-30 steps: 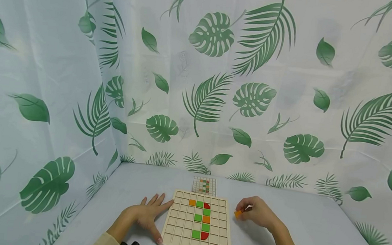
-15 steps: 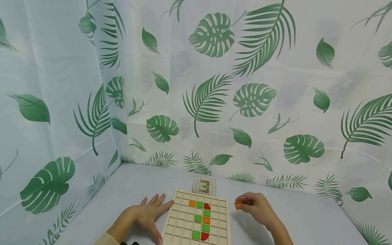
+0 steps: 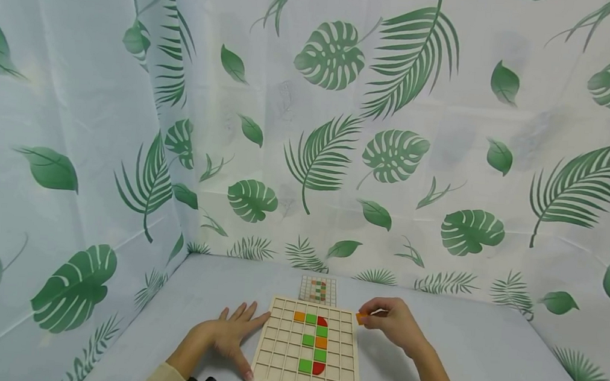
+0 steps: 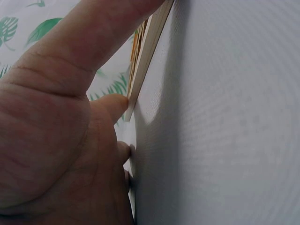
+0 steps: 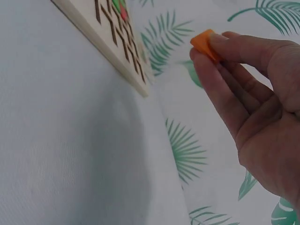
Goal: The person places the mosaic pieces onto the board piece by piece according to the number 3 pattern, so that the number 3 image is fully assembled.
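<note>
A wooden grid board (image 3: 279,358) lies on the table, with several green, orange and red tiles set in its cells. My left hand (image 3: 228,336) is spread at the board's left side, its thumb and index finger touching the edge; the left wrist view shows the index fingertip against the board's side (image 4: 149,56). Between thumb and fingers, my right hand (image 3: 396,327) pinches an orange tile (image 5: 206,44). In the head view this tile is at the board's upper right corner, and the right wrist view shows it held up off the table.
Behind the board lies a small pattern card (image 3: 318,290) printed with a grid and coloured cells. The white table (image 3: 465,350) stretches to both sides. A leaf-printed curtain (image 3: 330,156) closes off the back and left.
My right hand has moved left with the orange tile, from beside the board to its upper right corner. The left hand and the board have stayed in place.
</note>
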A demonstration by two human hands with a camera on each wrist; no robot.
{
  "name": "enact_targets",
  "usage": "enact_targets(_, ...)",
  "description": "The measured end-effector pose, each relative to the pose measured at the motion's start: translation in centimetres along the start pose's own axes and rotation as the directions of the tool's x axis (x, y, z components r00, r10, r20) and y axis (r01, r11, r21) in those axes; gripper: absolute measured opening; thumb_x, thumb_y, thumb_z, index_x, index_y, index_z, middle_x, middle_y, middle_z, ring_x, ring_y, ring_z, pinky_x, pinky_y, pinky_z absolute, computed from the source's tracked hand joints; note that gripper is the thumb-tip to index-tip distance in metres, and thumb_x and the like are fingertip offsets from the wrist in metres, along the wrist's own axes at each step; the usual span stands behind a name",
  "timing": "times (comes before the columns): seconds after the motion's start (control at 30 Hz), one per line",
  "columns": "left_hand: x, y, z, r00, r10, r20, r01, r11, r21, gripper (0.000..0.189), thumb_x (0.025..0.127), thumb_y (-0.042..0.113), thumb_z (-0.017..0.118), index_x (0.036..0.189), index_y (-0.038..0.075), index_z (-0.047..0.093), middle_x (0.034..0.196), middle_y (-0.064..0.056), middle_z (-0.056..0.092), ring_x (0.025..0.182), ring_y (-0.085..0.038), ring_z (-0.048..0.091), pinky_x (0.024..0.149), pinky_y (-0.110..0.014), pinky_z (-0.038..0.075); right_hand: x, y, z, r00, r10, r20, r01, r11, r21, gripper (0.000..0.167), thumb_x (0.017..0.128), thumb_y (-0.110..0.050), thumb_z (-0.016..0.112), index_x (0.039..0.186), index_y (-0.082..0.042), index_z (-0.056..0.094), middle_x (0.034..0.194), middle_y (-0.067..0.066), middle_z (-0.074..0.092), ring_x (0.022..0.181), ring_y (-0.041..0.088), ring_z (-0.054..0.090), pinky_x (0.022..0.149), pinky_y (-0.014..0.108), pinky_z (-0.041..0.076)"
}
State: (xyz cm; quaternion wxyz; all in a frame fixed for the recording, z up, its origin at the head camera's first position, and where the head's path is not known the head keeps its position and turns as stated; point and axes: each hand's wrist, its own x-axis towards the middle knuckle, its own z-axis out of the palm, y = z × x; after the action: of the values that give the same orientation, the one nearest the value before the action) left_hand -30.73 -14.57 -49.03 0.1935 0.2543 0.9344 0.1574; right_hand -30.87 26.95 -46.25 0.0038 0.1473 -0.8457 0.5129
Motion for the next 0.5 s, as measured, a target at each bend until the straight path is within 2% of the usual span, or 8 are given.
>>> enact_targets(0.1, 0.0, 0.0, 0.0, 1.000, 0.000, -0.001, 0.000, 1.000, -0.005, 0.133, 0.063, 0.061, 0.095, 0.168, 0.031, 0.018, 0.175, -0.018, 0.007, 0.162, -0.043, 0.002, 0.124, -0.073, 0.004, 0.1, -0.5, 0.3, 0.999, -0.040, 0.012, 0.040, 0.998, -0.045, 0.008, 0.090, -0.007, 0.078, 0.098, -0.004, 0.079, 0.100, 0.011, 0.078, 0.086, 0.036, 0.072, 0.072, 0.035, 0.061)
enact_targets(0.2, 0.0, 0.0, 0.1, 1.000, -0.001, -0.003, 0.001, 1.000, -0.005, 0.133, 0.063, 0.061, 0.094, 0.168, 0.031, 0.018, 0.175, -0.018, 0.007, 0.162, -0.043, 0.002, 0.124, -0.073, 0.004, 0.3, -0.7, 0.8, 0.996, -0.080, 0.029, 0.082, 0.994, -0.075, 0.008, 0.092, -0.009, 0.077, 0.099, -0.006, 0.079, 0.099, 0.009, 0.079, 0.085, 0.032, 0.071, 0.072, 0.033, 0.061)
enact_targets(0.37, 0.0, 0.0, 0.0, 1.000, -0.008, -0.001, 0.008, 1.000, -0.004, 0.133, 0.063, 0.062, 0.094, 0.168, 0.032, 0.018, 0.176, -0.018, 0.007, 0.162, -0.042, 0.001, 0.124, -0.073, 0.004, 0.9, -1.1, 1.7, 0.992, -0.114, 0.057, 0.117, 0.992, -0.054, 0.015, 0.094, -0.012, 0.077, 0.107, -0.003, 0.078, 0.102, 0.009, 0.078, 0.085, 0.033, 0.071, 0.074, 0.025, 0.060)
enact_targets(0.5, -0.1, 0.1, 0.0, 1.000, -0.008, -0.001, 0.008, 1.000, -0.003, 0.133, 0.063, 0.061, 0.094, 0.168, 0.031, 0.019, 0.175, -0.018, 0.007, 0.162, -0.042, 0.002, 0.124, -0.073, 0.004, 1.4, -1.7, 2.8, 0.988, -0.136, 0.077, 0.140, 0.989, -0.049, 0.017, 0.094, -0.014, 0.077, 0.109, -0.006, 0.078, 0.103, 0.008, 0.078, 0.086, 0.033, 0.071, 0.073, 0.027, 0.061)
